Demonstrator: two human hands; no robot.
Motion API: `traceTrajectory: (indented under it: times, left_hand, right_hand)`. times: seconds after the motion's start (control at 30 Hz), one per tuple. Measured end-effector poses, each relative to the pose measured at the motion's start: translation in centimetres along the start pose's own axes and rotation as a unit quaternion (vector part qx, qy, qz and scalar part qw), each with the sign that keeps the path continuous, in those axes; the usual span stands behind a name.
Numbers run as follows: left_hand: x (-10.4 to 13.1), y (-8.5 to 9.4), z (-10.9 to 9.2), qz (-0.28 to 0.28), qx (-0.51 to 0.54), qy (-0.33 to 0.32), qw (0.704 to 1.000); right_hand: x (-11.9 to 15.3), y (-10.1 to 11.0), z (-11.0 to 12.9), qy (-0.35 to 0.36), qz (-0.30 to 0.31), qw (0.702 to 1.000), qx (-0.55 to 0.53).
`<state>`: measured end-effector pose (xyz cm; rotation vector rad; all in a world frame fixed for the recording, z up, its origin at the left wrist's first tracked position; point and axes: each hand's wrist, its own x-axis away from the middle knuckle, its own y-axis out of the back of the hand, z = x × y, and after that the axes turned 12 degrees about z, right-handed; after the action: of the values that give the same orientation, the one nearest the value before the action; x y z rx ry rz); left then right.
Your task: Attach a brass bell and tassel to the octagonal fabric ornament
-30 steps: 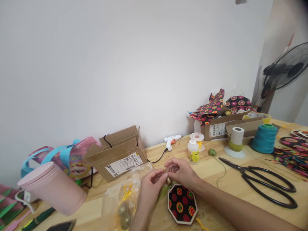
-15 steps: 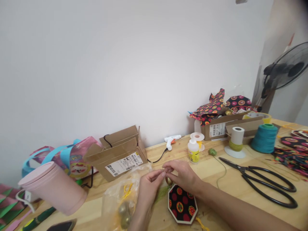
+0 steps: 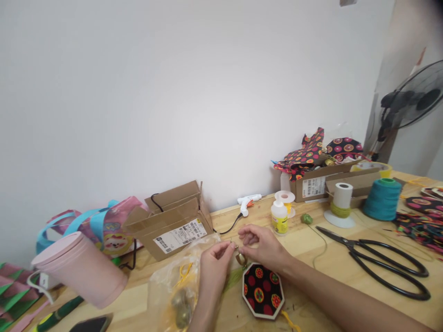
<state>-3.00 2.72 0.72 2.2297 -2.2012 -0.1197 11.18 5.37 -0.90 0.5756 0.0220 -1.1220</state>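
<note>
The left hand pinches a brass bell between the hands; the right hand's grip I cannot tell. It slants toward the octagonal panel; bare table opens rightward.

The left hand and right hand have slim fingers, narrow wrists and bare forearms.

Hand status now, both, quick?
Left hand: closed, thumb and finger pinched by the top of the gold-coloured piece; exact grip too small to tell.
Right hand: fingers curled; grip can't be told.
</note>
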Motion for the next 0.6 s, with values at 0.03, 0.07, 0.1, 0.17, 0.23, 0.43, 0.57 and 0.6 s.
traceTrajectory:
  times: [0.03,0.07,0.1,0.17,0.23,0.43,0.57,0.6]
  left_hand:
    - [-0.1,0.1,0.1,-0.003,0.005,-0.001,1.000]
    - [-0.1,0.2,0.2,-0.004,0.011,-0.002,1.000]
    - [-0.2,0.3,0.3,-0.004,0.018,-0.002,1.000]
    - [-0.3,0.5,0.5,-0.002,0.032,0.000,0.999]
    - [-0.4,0.7,0.8,0.000,0.049,0.006,0.999]
    - [-0.1,0.8,0.8,0.010,0.097,0.044,0.994]
    - [0.2,0.8,0.6,0.012,0.125,0.068,0.990]
    - [0.2,0.9,0.6,0.012,0.133,0.070,0.989]
  right_hand:
    - [0.1,0.2,0.3,-0.023,0.008,0.998,0.054]
    - [0.3,0.4,0.6,-0.042,0.021,0.993,0.110]
    - [0.5,0.5,0.9,-0.054,0.037,0.985,0.160]
    - [0.8,0.4,1.5,-0.059,0.062,0.970,0.228]
    - [1.0,0.1,1.8,-0.052,0.079,0.961,0.261]
    - [0.9,0.5,1.9,-0.068,0.129,0.962,0.231]
    - [1.0,1.5,1.9,-0.101,0.181,0.969,0.134]
    - [1.1,1.7,2.0,-0.111,0.199,0.969,0.091]
